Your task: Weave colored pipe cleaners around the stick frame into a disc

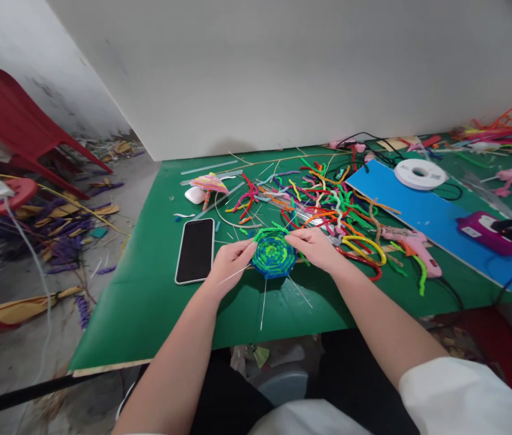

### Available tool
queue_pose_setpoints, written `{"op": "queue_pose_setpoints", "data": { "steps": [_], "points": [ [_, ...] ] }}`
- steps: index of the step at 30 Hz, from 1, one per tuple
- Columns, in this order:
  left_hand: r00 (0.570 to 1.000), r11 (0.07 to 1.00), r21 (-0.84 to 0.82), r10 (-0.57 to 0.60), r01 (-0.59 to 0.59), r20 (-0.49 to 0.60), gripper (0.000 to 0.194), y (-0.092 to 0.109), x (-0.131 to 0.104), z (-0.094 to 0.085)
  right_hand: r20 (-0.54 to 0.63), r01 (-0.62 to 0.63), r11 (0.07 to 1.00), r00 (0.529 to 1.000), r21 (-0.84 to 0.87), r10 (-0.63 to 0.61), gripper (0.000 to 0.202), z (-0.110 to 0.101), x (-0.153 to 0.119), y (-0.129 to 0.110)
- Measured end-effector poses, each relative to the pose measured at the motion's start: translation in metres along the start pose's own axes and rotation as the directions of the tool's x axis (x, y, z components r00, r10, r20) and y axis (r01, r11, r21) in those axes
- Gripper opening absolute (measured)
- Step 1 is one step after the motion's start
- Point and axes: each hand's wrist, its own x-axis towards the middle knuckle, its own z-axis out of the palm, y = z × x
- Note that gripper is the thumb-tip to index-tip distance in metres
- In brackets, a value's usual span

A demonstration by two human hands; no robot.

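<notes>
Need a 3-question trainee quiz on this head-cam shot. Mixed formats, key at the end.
1. True or false: the person holds the blue-and-green disc with one hand only.
2. Besides the disc, which is nearest the left hand?
A) the red chair
B) the phone
C) the purple power strip
3. Fill in the colour: the flat board at the right of the table is ___.

Key:
1. False; the left hand grips one side and the right hand the other.
2. B
3. Blue
</notes>
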Motion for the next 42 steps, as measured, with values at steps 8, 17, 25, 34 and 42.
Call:
{"op": "queue_pose_setpoints", "data": {
  "steps": [8, 17, 25, 34, 42],
  "points": [
    [0.977, 0.95, -0.242, -0.174, 0.2, 0.127, 0.03, 0.001, 0.002, 0.004, 0.076, -0.112, 0.99, 0.991, 0.082, 0.106, 0.036, 0.007, -0.002, -0.002],
    [0.969, 0.972, -0.136, -0.165, 0.191, 0.185, 0.035, -0.009, 0.0, 0.012, -0.027, -0.083, 0.986, 0.996, 0.148, 0.088, 0.03, 0.016, -0.001, -0.004],
    [0.981, 0.974, -0.149, -0.153, 0.17, 0.116, 0.033, -0.007, -0.001, 0.017, -0.002, -0.128, 0.971, 0.991, 0.203, 0.132, 0.032, 0.014, 0.0, 0.002],
    [0.935, 0.897, -0.425, -0.248, 0.123, -0.252, 0.033, -0.005, 0.007, 0.014, 0.015, -0.244, 0.866, 0.965, 0.436, 0.263, 0.034, -0.015, 0.005, 0.015],
    [0.912, 0.895, -0.446, -0.2, 0.021, -0.359, 0.032, -0.008, 0.009, 0.015, 0.255, -0.331, 0.849, 0.936, 0.413, 0.241, 0.048, -0.002, 0.001, 0.007]
  ]
}}
